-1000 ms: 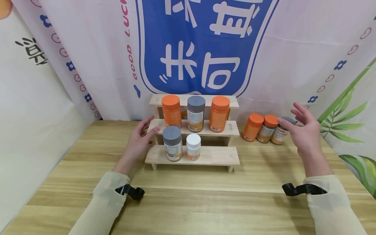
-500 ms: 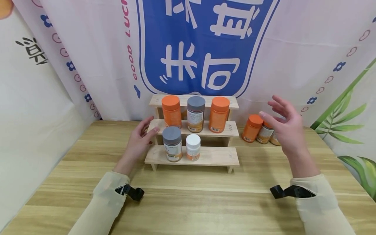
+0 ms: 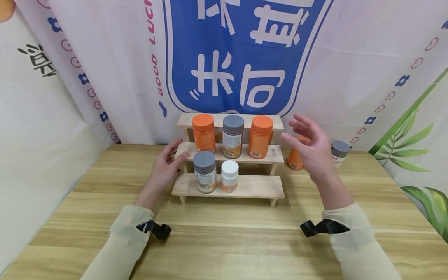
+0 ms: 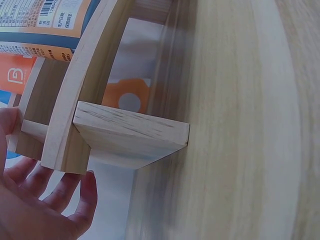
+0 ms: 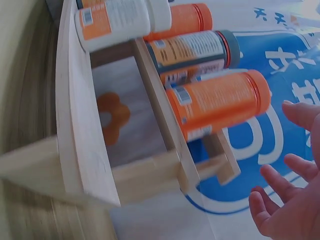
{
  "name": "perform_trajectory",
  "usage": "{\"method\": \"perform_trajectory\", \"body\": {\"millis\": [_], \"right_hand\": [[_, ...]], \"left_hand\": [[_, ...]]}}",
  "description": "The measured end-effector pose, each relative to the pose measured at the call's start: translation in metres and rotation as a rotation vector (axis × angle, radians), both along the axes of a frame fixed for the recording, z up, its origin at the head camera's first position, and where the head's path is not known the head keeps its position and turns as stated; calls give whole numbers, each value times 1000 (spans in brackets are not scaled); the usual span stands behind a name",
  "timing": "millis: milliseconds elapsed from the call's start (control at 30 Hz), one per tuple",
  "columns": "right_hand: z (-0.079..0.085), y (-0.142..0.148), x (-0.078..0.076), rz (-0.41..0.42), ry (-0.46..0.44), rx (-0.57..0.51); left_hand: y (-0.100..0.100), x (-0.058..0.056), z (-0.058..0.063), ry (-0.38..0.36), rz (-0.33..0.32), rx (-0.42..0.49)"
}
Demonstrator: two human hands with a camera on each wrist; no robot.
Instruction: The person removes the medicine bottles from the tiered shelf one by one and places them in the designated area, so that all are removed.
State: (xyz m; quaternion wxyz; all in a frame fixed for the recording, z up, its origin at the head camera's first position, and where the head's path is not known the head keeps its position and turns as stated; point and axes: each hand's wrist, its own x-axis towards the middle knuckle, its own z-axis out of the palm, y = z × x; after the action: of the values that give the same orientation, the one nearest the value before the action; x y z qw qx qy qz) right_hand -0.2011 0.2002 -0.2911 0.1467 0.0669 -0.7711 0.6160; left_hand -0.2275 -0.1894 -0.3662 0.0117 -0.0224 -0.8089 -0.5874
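Observation:
A three-tier wooden display rack [image 3: 260, 187] stands on the table. My left hand [image 3: 167, 166] holds its left end, thumb on the middle shelf and fingers curved about the edge. An orange jar [image 3: 204, 134], a grey-lidded jar [image 3: 233, 138] and another orange jar [image 3: 261, 137] stand in a row on the middle shelf. Below them, a grey-lidded jar [image 3: 205, 172] and a small white bottle [image 3: 230, 175] share the bottom shelf. My right hand [image 3: 311, 149] is raised right of the rack, fingers spread, holding nothing. In the right wrist view it hovers near the rightmost orange jar [image 5: 220, 102].
Right of the rack, an orange jar [image 3: 294, 160] and a grey-lidded jar [image 3: 339, 152] stand on the wooden table [image 3: 224, 241], partly hidden by my right hand. A printed curtain [image 3: 336, 77] hangs close behind the rack.
My right hand has moved left from beside the table jars towards the rack, uncovering the grey-lidded jar on the right. My left hand and the jars stay put.

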Motion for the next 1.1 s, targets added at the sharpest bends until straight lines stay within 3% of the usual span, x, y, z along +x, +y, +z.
{"method": "perform_trajectory", "body": {"millis": [467, 867, 1100], "right_hand": [[0, -40, -5, 72, -87, -37], [-4, -49, -10, 59, -131, -19], [-4, -53, -12, 12, -129, 29]], "left_hand": [[0, 0, 0, 12, -2, -7], [1, 0, -1, 13, -2, -6], [0, -1, -1, 4, -2, 1]]}}
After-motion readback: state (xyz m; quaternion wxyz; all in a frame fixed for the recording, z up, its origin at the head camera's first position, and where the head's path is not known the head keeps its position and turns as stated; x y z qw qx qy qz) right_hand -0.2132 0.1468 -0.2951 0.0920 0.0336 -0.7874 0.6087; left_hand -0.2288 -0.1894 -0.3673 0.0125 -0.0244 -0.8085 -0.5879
